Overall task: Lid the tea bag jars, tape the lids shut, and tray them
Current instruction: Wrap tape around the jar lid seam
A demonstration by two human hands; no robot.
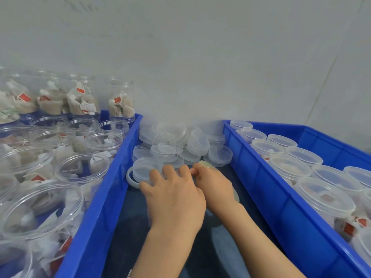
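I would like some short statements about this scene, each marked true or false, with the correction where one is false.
1. The jars in the left tray have lids on. False: those jars stand open, with tea bags inside.
2. The jars in the right tray are lidded. True: each lidded jar there that shows its top has a clear lid.
3. Loose lids are heaped between the two trays. True.
4. Both hands are inside the right tray. False: the left hand and right hand are between the trays, by the lids.
5. The trays are red. False: they are blue.
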